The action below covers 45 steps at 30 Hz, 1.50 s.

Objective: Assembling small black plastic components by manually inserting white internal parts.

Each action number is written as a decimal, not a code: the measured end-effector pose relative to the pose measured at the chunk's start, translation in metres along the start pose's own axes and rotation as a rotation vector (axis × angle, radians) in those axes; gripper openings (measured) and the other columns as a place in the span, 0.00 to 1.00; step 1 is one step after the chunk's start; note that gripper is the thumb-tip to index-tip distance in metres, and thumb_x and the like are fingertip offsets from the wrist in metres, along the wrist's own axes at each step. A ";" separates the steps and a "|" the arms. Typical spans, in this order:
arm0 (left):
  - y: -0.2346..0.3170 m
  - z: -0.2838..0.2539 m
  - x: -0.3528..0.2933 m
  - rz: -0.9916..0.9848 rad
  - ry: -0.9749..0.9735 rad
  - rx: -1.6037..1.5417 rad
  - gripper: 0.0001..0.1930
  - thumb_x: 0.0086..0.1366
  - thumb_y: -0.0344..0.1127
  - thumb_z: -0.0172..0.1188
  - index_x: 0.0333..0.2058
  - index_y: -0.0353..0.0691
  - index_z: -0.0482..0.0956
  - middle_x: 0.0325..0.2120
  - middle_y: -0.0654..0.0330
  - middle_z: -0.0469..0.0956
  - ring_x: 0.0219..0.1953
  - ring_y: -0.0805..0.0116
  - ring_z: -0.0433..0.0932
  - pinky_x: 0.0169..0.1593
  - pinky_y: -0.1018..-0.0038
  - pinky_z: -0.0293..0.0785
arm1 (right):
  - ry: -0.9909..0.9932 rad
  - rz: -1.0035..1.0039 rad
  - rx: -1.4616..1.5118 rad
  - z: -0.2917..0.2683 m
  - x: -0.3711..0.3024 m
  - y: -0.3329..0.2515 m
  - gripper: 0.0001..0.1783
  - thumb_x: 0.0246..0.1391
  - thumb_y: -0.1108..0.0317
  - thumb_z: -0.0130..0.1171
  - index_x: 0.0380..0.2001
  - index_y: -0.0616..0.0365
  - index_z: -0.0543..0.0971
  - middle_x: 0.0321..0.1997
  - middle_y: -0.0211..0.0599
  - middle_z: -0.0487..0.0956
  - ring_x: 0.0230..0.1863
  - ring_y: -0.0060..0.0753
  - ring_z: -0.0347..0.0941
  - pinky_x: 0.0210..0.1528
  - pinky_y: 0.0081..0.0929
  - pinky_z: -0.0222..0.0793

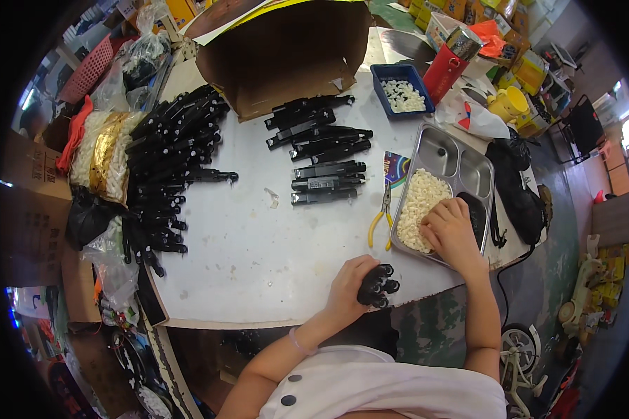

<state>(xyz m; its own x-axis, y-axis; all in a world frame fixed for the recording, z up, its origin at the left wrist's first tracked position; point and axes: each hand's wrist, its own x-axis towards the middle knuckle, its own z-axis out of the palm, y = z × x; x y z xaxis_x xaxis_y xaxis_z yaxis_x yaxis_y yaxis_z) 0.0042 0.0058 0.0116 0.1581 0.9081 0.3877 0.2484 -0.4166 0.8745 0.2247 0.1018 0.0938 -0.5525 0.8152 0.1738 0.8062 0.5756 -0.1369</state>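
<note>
two hands: apart from each other, both bare, at the near right part of the white surface (237, 272).
left hand (349, 283): fingers wrapped around a bundle of black parts (379, 286), whose rounded ends point right; a pale band circles the wrist.
right hand (451, 229): reaching into the metal tray (491, 183), fingers bent, fingertips among the small white pieces (422, 202); whether it pinches one, i cannot tell.
tray: several compartments, the white pieces spread through the long left one; something dark lies in the lower right one.
pliers (379, 220): yellow handles toward the person, lying just left of the tray.
patterned card (397, 166): dark and colourful, beside the tray's left edge, above the pliers.
black rows (326, 150): slim black pieces laid side by side, in small groups, at the middle of the surface.
black heap (178, 143): many similar pieces piled along the left side.
blue bin (378, 87): beyond the tray, with more white pieces in it.
red cylinder (442, 77): tilted, just right of the bin.
yellow mug (509, 103): farther right.
cardboard box (279, 63): open toward the person, at the far side.
clear bag (101, 157): stuffed with white pieces, gold band across it, left of the heap.
</note>
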 end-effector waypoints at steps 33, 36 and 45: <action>-0.002 0.001 -0.001 0.018 0.015 -0.012 0.40 0.36 0.30 0.73 0.52 0.38 0.66 0.47 0.51 0.70 0.47 0.48 0.71 0.47 0.62 0.71 | 0.216 0.343 1.012 0.001 -0.021 -0.091 0.04 0.51 0.77 0.59 0.32 0.64 0.75 0.32 0.40 0.77 0.35 0.35 0.74 0.40 0.26 0.69; -0.003 0.001 -0.002 0.013 0.015 -0.029 0.40 0.36 0.30 0.73 0.52 0.38 0.66 0.47 0.51 0.70 0.47 0.48 0.71 0.47 0.61 0.71 | 0.228 0.335 0.933 0.000 -0.022 -0.092 0.04 0.49 0.77 0.61 0.30 0.64 0.76 0.31 0.40 0.77 0.34 0.35 0.75 0.38 0.26 0.69; -0.002 0.001 0.000 0.033 0.031 -0.006 0.40 0.36 0.30 0.73 0.52 0.38 0.65 0.46 0.51 0.70 0.46 0.48 0.72 0.47 0.61 0.71 | 0.353 0.113 0.702 -0.001 -0.013 -0.093 0.09 0.40 0.79 0.66 0.27 0.61 0.76 0.29 0.39 0.76 0.32 0.40 0.73 0.34 0.29 0.69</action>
<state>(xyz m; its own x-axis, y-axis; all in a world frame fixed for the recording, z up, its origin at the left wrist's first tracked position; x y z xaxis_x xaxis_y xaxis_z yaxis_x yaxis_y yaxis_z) 0.0048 0.0061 0.0098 0.1366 0.8946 0.4255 0.2377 -0.4465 0.8626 0.1571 0.0377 0.1054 -0.2807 0.8704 0.4044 0.4665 0.4920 -0.7351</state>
